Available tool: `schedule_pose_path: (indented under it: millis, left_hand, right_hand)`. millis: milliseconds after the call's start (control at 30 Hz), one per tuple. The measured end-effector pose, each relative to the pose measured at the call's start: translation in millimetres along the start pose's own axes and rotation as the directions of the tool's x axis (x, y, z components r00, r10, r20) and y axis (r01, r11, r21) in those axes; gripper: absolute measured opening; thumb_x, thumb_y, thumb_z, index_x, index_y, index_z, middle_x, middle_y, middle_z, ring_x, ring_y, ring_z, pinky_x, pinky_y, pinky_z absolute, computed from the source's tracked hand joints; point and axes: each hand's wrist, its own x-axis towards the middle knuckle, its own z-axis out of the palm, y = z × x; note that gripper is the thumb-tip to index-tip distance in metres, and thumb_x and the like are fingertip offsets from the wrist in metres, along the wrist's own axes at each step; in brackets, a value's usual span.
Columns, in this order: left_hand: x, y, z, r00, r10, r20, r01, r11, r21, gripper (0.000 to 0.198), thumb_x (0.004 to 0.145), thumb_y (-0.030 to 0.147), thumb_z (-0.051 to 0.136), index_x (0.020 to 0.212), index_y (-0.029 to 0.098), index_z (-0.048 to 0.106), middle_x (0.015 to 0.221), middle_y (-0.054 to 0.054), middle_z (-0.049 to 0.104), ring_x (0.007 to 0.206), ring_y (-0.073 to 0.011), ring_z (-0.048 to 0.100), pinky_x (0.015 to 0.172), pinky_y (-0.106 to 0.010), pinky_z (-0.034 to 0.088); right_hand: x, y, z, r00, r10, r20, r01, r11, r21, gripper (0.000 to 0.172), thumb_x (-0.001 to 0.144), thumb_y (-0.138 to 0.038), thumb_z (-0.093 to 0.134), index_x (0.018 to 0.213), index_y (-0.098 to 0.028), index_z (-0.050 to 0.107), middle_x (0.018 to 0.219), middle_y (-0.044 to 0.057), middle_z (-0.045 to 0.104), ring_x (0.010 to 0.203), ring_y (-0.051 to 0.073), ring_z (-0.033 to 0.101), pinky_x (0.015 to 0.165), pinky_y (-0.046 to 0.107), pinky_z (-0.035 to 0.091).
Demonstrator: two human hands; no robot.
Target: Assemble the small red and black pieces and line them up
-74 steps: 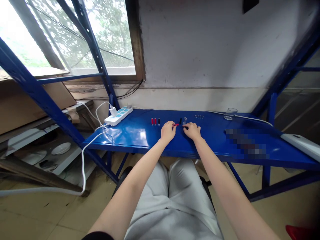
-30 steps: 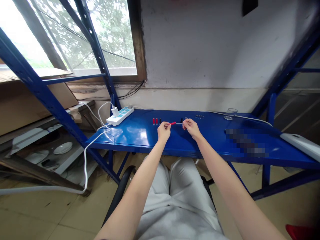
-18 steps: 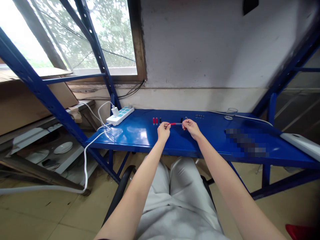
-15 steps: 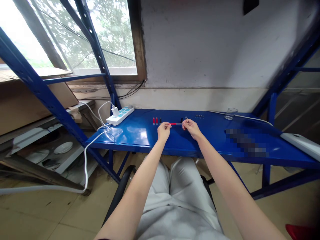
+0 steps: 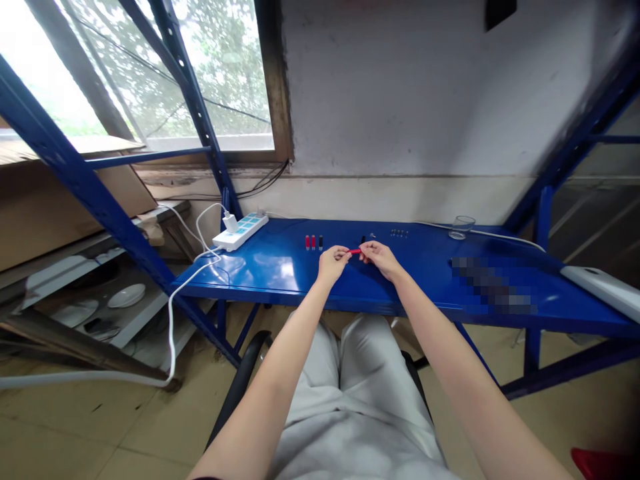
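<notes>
Both my hands are above the blue table, pinching a slim red tube (image 5: 355, 251) held level between them. My left hand (image 5: 333, 262) is closed on its left end, and my right hand (image 5: 379, 257) grips the right end. The fingertips cover both ends. Beyond my left hand stand two red cylinders (image 5: 311, 242) and a black cylinder (image 5: 321, 242). Just behind my right hand are another small black piece (image 5: 363, 239) and a tiny shiny item (image 5: 373, 235), too small to name.
Several tiny metallic pieces (image 5: 399, 233) lie in rows at the back. A clear glass cup (image 5: 461, 227) stands right of them. A white power strip (image 5: 241, 231) with cables is at the left. A blurred dark patch (image 5: 493, 287) and a white object (image 5: 603, 288) lie on the right.
My hands have come closer together. The thin grey section that showed between the red tube and my right fingers is out of sight; only red shows between the hands.
</notes>
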Motion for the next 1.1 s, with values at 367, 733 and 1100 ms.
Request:
schedule_pose_path:
  millis: [367, 733, 1100]
  left_hand:
    - [0.3, 1.2, -2.2, 0.991, 0.111, -0.079, -0.107, 0.993, 0.054, 0.019, 0.077, 0.023, 0.055, 0.093, 0.016, 0.061, 0.083, -0.005, 0.063, 0.057, -0.0089, 0.056, 0.058, -0.023, 0.047]
    - [-3.9, 9.3, 0.7, 0.998, 0.057, -0.018, -0.059, 0.992, -0.110, 0.028, 0.075, 0.031, 0.059, 0.098, 0.014, 0.055, 0.081, -0.007, 0.065, 0.058, -0.0103, 0.061, 0.059, -0.023, 0.050]
    - [-6.8, 14.0, -2.0, 0.990, 0.131, -0.057, -0.128, 0.990, 0.061, 0.025, 0.074, 0.030, 0.060, 0.096, 0.017, 0.063, 0.079, -0.006, 0.068, 0.083, -0.0170, 0.062, 0.075, -0.028, 0.045]
  right_hand:
    - [-6.5, -5.2, 3.2, 0.985, 0.125, 0.115, -0.127, 0.992, 0.011, 0.038, 0.056, -0.042, 0.075, 0.078, -0.014, 0.062, 0.074, 0.009, 0.068, 0.050, 0.009, 0.052, 0.046, 0.024, 0.044]
    - [-9.3, -8.0, 5.4, 0.984, 0.154, 0.085, -0.154, 0.988, -0.006, 0.036, 0.051, -0.035, 0.079, 0.076, -0.015, 0.063, 0.069, 0.006, 0.065, 0.054, 0.011, 0.054, 0.046, 0.024, 0.048]
    - [-6.8, -6.0, 10.2, 0.990, 0.075, 0.122, -0.063, 0.993, -0.098, 0.034, 0.051, -0.040, 0.076, 0.068, -0.016, 0.060, 0.058, 0.000, 0.059, 0.047, 0.007, 0.046, 0.045, 0.022, 0.037]
